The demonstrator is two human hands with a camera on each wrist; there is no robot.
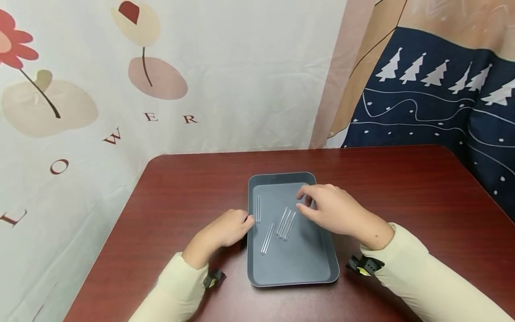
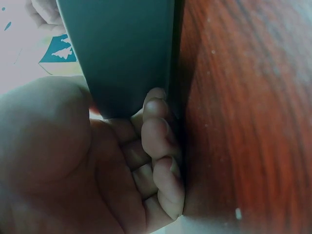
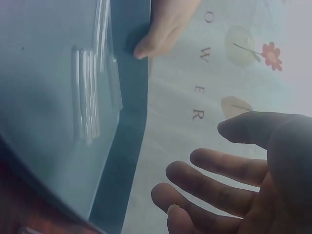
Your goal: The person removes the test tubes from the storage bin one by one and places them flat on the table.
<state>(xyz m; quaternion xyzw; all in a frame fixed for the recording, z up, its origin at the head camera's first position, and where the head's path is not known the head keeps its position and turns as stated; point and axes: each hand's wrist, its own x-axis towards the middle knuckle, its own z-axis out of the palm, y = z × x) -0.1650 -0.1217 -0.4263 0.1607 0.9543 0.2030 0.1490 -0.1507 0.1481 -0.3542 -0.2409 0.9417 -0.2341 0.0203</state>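
A grey tray point(image 1: 306, 261) lies in the middle of a dark red table point(image 1: 402, 188). Several clear glass tubes point(image 1: 286, 222) lie in it, one apart near the left wall point(image 1: 259, 209). My left hand point(image 1: 241, 221) holds the tray's left rim, thumb on top and fingers point(image 2: 158, 141) curled against the outer wall point(image 2: 126, 53). My right hand point(image 1: 306, 201) hovers over the tray's far right part, just beyond the tubes. Its fingers point(image 3: 219, 168) are loosely spread and hold nothing. The tubes point(image 3: 87, 97) lie apart from them on the tray floor point(image 3: 39, 58).
The table's left edge point(image 1: 116, 232) runs close to a white cloth with flowers and letters point(image 1: 60, 103). A dark blue cloth with white trees point(image 1: 434, 98) hangs at the back right. Bare tabletop point(image 1: 422, 201) lies on both sides of the tray.
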